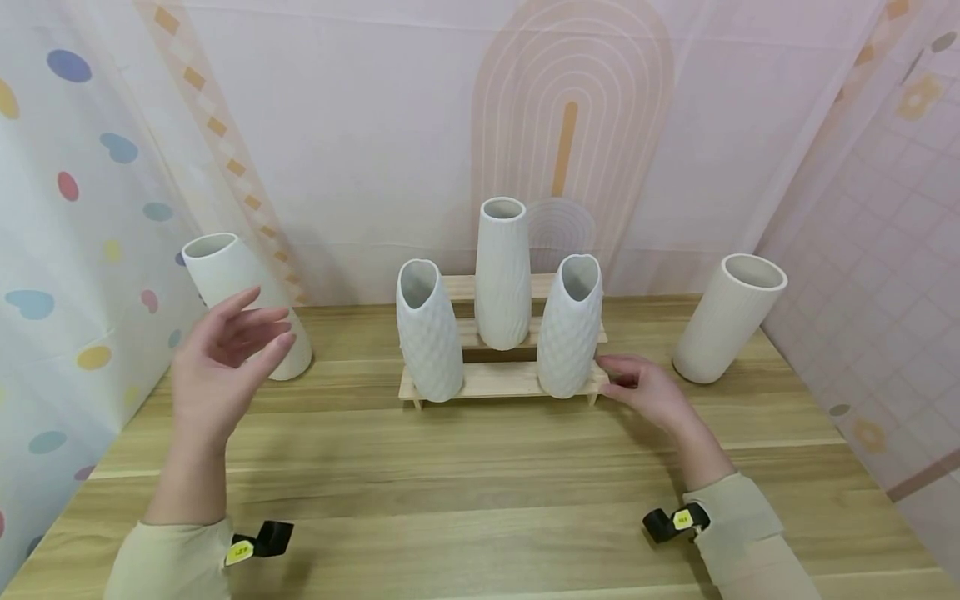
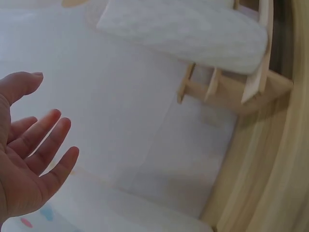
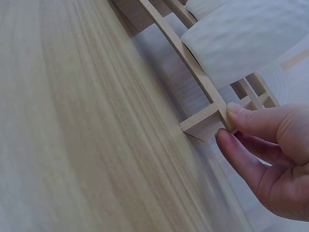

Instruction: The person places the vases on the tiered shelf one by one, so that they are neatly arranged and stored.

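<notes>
A light wooden tiered stand [image 1: 498, 379] holds three white vases. Two textured vases with slanted mouths, a left one [image 1: 431, 342] and a right one [image 1: 570, 333], stand on its lowest step. A taller ribbed vase [image 1: 503, 275] is on the step behind, between them. My right hand [image 1: 648, 390] pinches the right end of the lowest step between thumb and fingers, as the right wrist view shows with the hand [image 3: 275, 150] close up. Raised at the left, my left hand [image 1: 228, 358] holds nothing, its fingers loosely bent. It partly covers a white vase [image 1: 258, 275] standing behind it.
Another white cylindrical vase [image 1: 731, 321] stands on the wooden table [image 1: 465, 492], right of my right hand. Patterned curtains [image 1: 360, 150] enclose the table at the back and both sides. Each wrist wears a black strap, the left strap [image 1: 272, 538] with a yellow label.
</notes>
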`<control>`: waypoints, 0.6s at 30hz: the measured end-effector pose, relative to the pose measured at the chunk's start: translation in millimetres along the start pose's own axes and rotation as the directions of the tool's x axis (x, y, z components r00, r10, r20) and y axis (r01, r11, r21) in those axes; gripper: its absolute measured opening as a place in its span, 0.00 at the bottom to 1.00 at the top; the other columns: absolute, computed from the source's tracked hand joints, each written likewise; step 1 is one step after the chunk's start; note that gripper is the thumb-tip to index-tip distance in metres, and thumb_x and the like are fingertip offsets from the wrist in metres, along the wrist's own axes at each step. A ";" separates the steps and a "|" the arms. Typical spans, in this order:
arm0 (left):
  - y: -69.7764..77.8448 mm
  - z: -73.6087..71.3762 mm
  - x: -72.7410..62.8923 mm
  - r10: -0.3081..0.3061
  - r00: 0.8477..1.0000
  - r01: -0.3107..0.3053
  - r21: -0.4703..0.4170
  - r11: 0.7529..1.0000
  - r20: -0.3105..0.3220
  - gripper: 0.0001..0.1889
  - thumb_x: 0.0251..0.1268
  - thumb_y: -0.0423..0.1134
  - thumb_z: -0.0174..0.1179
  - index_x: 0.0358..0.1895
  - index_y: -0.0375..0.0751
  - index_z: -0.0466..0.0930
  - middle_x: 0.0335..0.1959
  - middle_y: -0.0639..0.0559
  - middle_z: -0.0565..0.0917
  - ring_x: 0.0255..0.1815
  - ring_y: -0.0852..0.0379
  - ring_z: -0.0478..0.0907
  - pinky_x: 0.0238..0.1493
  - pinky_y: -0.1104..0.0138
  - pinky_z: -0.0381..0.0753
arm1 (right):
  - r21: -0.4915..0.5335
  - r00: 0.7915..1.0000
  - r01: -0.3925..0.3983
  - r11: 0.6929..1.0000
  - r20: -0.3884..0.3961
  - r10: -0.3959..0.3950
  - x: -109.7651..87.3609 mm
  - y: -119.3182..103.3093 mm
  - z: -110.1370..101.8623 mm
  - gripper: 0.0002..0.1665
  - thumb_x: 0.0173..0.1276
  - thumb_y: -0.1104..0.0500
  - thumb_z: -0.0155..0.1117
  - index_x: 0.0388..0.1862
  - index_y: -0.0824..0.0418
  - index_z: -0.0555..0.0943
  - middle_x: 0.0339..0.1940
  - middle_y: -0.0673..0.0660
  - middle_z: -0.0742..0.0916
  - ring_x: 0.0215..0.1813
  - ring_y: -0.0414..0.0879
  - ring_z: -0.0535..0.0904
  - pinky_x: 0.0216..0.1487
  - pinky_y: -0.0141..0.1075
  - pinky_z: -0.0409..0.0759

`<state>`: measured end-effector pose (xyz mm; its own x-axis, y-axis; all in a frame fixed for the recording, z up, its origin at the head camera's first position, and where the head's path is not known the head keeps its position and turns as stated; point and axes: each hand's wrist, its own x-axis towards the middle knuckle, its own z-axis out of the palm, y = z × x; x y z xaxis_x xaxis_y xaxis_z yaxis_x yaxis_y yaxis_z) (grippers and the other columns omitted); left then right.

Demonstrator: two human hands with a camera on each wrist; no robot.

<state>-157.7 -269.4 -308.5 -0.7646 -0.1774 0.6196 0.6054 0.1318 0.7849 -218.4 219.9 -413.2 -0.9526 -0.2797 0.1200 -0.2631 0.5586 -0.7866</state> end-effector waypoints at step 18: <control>-21.0 -57.8 24.1 -0.288 0.903 0.391 0.332 0.858 -0.319 0.40 0.57 0.31 0.71 0.74 0.54 0.64 0.64 0.58 0.75 0.63 0.62 0.71 0.62 0.73 0.70 | 0.001 1.000 -0.002 1.000 0.002 0.002 -0.7 -1.2 -0.7 0.26 0.69 0.64 0.66 0.64 0.72 0.75 0.64 0.71 0.77 0.56 0.63 0.79 0.57 0.54 0.77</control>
<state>-176.1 -332.9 -310.4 -0.7940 -0.5094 0.3317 0.1474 0.3679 0.9181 -217.5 219.9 -411.9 -0.9527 -0.2803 0.1175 -0.2613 0.5580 -0.7876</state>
